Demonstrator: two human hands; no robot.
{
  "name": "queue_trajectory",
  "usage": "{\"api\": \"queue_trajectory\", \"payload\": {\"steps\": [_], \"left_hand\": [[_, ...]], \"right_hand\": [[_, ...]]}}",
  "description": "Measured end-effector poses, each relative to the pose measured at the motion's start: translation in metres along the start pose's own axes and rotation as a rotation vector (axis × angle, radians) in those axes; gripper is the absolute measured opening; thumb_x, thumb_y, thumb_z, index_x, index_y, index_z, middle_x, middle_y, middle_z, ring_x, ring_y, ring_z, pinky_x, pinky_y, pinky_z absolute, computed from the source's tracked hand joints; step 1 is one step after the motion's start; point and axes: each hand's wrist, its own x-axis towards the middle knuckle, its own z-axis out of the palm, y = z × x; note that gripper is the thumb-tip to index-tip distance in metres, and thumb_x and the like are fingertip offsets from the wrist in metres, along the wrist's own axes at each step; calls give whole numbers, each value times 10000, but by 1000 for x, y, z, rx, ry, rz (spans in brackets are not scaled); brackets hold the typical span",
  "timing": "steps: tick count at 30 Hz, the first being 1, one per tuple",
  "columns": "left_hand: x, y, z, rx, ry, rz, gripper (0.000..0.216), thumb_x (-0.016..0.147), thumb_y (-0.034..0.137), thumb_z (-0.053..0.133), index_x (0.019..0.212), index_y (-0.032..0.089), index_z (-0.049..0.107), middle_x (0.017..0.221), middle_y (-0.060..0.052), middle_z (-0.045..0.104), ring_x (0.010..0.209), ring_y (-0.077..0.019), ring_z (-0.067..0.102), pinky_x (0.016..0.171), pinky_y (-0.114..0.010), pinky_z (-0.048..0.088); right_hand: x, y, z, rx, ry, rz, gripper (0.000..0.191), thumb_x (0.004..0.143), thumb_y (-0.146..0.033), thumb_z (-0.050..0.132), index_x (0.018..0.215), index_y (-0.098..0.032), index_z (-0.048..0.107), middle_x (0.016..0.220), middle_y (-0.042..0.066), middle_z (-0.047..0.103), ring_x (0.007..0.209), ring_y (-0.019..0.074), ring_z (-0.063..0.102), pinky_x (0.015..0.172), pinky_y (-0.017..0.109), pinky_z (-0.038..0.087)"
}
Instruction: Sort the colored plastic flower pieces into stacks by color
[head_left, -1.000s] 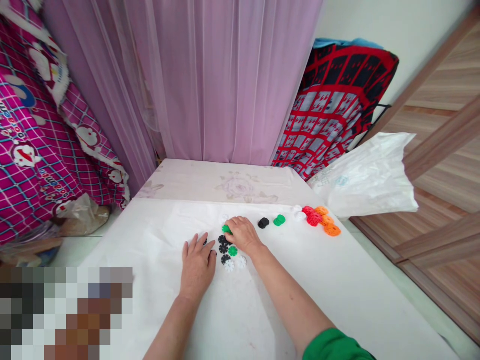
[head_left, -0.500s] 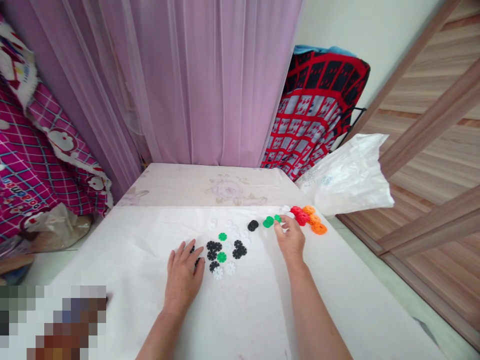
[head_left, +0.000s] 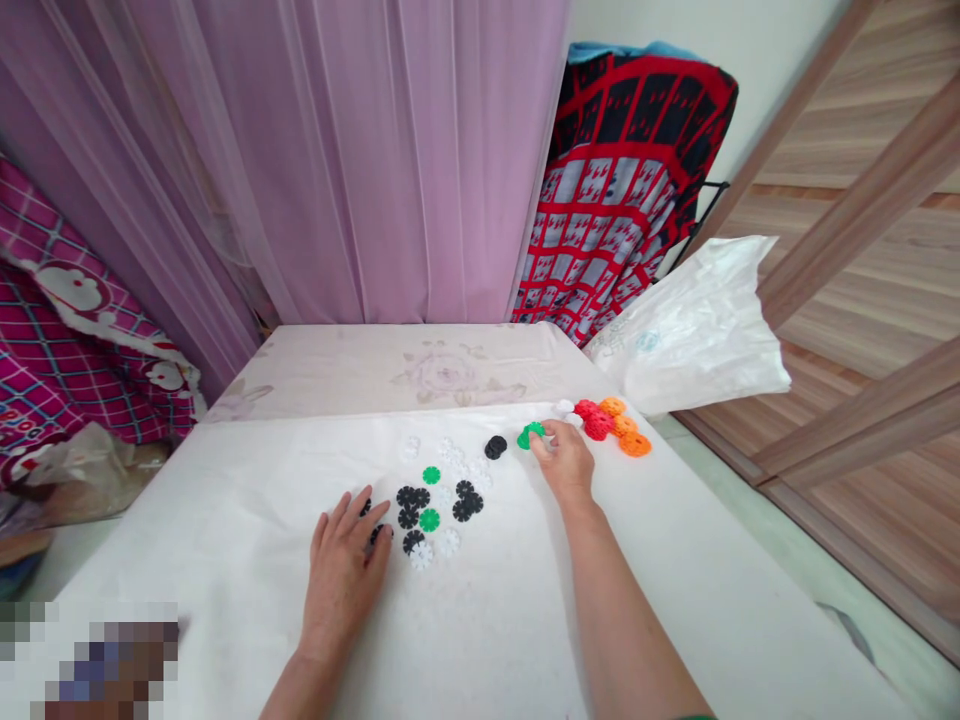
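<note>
My right hand (head_left: 568,465) pinches a green snowflake disc (head_left: 535,429) between thumb and fingers, right at the small green pile (head_left: 523,441). Just left of that pile lies a black pair (head_left: 496,447). Spread on the cloth, the fingers of my left hand (head_left: 346,560) partly cover black discs (head_left: 381,534). Between the hands are scattered more black discs (head_left: 409,497), a green disc (head_left: 429,520), another green disc (head_left: 431,475) and several white discs (head_left: 448,543), faint against the cloth.
Beyond my right hand sit a red pile (head_left: 598,424), orange discs (head_left: 634,443) and a few white ones (head_left: 564,407). A white plastic bag (head_left: 694,335) stands at the table's right edge. The white cloth (head_left: 480,640) covers the table, and a purple curtain (head_left: 390,180) hangs behind.
My right hand has brought the green disc leftward, against the green pile. My left hand stays spread by the black discs. The view has shifted a little.
</note>
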Motion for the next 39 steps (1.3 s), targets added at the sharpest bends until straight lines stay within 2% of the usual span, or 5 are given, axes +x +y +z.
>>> {"api": "queue_trajectory", "payload": {"steps": [6, 14, 21, 27, 39], "left_hand": [[0, 1, -1, -7, 1, 1, 372, 916, 359, 417, 1175, 305, 679, 1410, -31, 565, 1364, -274, 441, 1139, -529, 306], [0, 2, -1, -30, 10, -7, 360, 911, 357, 430, 1164, 310, 682, 1406, -24, 569, 1359, -266, 447, 1142, -517, 299], [2, 4, -2, -22, -1, 1, 375, 921, 355, 406, 1163, 296, 686, 1399, -40, 574, 1349, -280, 459, 1131, -536, 309], [1, 1, 0, -20, 4, 6, 365, 917, 353, 420, 1166, 307, 682, 1402, -28, 573, 1356, -269, 451, 1140, -522, 302], [1, 2, -2, -22, -17, -6, 383, 929, 365, 392, 1171, 292, 680, 1413, -41, 561, 1364, -275, 441, 1143, -539, 293]], "right_hand": [[-2, 0, 4, -27, -26, -43, 314, 819, -472, 505, 921, -215, 655, 903, 50, 647, 744, 184, 542, 732, 317, 418], [-8, 2, 1, -70, 46, -54, 288, 843, -419, 492, 970, -210, 645, 944, 62, 633, 778, 189, 551, 752, 320, 434], [-8, -6, 9, -134, 37, -170, 404, 821, -411, 553, 1138, -172, 623, 1080, 125, 642, 1003, 260, 552, 885, 385, 433], [-5, -6, 18, -188, -26, -114, 403, 852, -384, 508, 1176, -186, 645, 1021, 100, 681, 950, 244, 574, 855, 367, 430], [-5, -4, 17, -199, -44, -37, 400, 841, -368, 491, 1155, -177, 649, 1041, 100, 692, 963, 254, 584, 837, 372, 447]]}}
